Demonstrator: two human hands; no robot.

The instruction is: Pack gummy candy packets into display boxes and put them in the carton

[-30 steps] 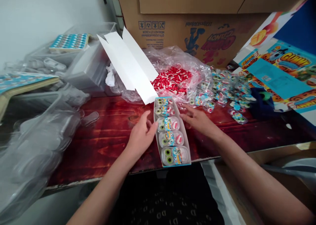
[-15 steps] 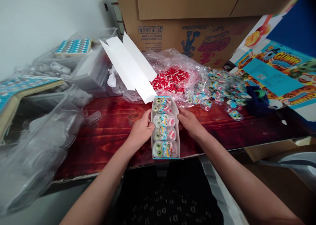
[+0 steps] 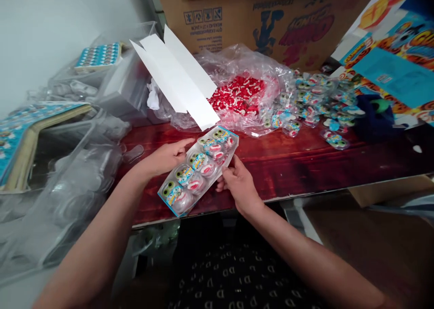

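"Where's the tray [image 3: 207, 185]?"
"Near side of the red candy [image 3: 237, 94], slanted, candy packs [image 3: 202, 164] inside."
"Grip?"
"Right hand [image 3: 239, 182] clamped on its right wall. Left hand [image 3: 166, 157] at the left wall, index out; can't tell if it holds."
"Advice?"
"Steady both long walls, keep it level, squeeze lightly so packs don't shift, I'd say."

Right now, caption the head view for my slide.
Left hand and right hand flank an open box of clear packs, bagged red pieces behind.
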